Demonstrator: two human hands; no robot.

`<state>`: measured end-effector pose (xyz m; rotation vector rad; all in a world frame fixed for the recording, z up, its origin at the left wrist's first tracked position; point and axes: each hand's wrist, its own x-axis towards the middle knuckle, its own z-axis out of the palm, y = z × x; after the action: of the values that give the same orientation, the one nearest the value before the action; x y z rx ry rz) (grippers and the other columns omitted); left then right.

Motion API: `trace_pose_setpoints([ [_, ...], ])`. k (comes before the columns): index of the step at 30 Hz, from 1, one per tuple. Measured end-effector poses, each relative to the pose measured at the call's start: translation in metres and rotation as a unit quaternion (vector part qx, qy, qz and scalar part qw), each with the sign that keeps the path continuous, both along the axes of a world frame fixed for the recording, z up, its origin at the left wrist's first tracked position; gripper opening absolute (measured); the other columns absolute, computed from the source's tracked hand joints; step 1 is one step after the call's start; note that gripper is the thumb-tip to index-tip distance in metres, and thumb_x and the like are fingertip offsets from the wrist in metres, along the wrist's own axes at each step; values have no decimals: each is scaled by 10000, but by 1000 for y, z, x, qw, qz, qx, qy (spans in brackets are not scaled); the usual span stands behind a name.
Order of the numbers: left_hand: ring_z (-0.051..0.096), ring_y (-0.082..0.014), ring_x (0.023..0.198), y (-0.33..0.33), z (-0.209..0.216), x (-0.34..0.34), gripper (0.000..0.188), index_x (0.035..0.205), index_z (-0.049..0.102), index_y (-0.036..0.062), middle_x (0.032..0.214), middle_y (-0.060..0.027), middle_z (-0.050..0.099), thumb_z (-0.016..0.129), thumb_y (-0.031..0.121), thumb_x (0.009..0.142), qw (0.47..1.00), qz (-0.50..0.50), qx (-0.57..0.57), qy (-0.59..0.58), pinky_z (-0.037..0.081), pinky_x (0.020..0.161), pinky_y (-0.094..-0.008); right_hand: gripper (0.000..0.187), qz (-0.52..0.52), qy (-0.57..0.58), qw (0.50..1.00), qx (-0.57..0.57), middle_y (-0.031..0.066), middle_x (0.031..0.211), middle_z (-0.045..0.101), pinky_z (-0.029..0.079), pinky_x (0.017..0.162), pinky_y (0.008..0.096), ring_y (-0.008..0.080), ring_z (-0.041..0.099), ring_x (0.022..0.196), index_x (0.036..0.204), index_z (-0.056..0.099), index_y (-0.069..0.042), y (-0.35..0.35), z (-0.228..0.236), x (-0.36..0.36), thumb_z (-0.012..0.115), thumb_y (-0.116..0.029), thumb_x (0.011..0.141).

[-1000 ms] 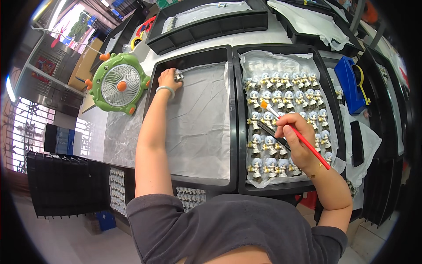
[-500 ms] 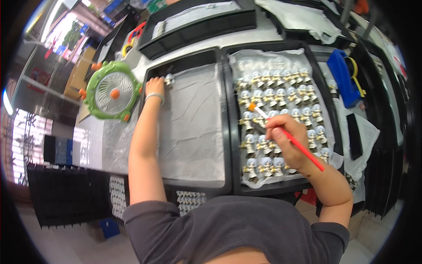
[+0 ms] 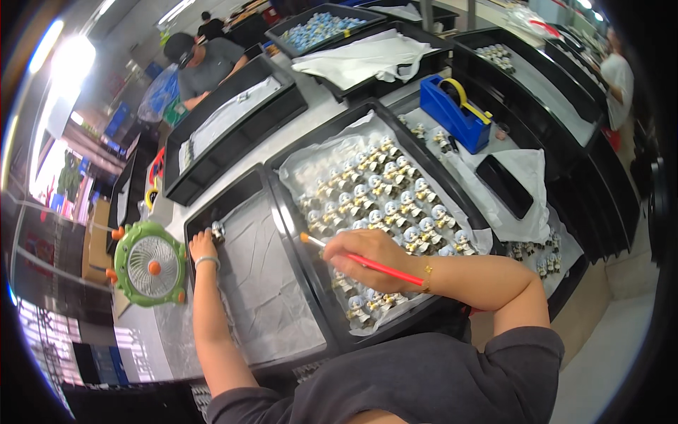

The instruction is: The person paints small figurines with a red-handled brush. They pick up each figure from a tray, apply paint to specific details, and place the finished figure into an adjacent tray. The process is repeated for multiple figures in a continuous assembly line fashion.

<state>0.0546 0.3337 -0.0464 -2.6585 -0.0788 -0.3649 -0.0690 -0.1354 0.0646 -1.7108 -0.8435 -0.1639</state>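
Observation:
My left hand (image 3: 203, 245) is at the far left corner of the left black tray (image 3: 321, 326), its fingers against a small white-and-dark figurine (image 3: 218, 232). Part of their grip is hidden. In my right hand (image 3: 374, 256) is a thin brush (image 3: 381, 267) with a red handle and an orange tip, pointing left. The tip hovers near the rim between the two trays. Below the right hand, the right black tray (image 3: 291, 234) holds rows of pale-haired figurines (image 3: 390, 212) on white lining. Hand and forearm hide some of them. Thin crumpled sheeting (image 3: 268, 268) lines the left tray.
A green fan (image 3: 154, 267) stands left of the left tray. Beyond the right tray are a blue tape dispenser (image 3: 455, 116) and a black phone (image 3: 504, 186) on white sheeting. More black trays (image 3: 240, 134) stand farther back. A person (image 3: 205, 67) in a cap works across the table.
The view has swung to the right and up. My right hand has moved the brush left, off the figurines toward the rim between the trays. The left hand stays beside its figurine.

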Motion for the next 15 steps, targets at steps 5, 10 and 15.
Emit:
trace_pose_setpoints([
  [5,491,-259,947,-20,14,-9,425,1013,515,169,959,-61,515,652,117,614,998,27,-51,32,379,783,-385,124,2,0,1000,3,94,775,581,444,652,354,278,573,737,899,530,-69,-2,-2,0,504,-172,835],
  [10,482,-240,968,-25,11,-9,442,1019,545,148,985,-42,512,694,151,603,997,31,-75,16,367,810,-395,142,5,-8,1000,17,107,736,580,440,644,384,299,576,731,880,499,-76,0,-3,-3,480,-213,853],
  [15,487,-230,968,-26,10,-8,447,1022,560,144,974,-37,530,724,176,608,996,41,-80,13,364,819,-384,139,7,23,1000,2,80,766,583,435,669,346,262,570,745,892,528,-93,-2,-3,-4,486,-216,844],
])
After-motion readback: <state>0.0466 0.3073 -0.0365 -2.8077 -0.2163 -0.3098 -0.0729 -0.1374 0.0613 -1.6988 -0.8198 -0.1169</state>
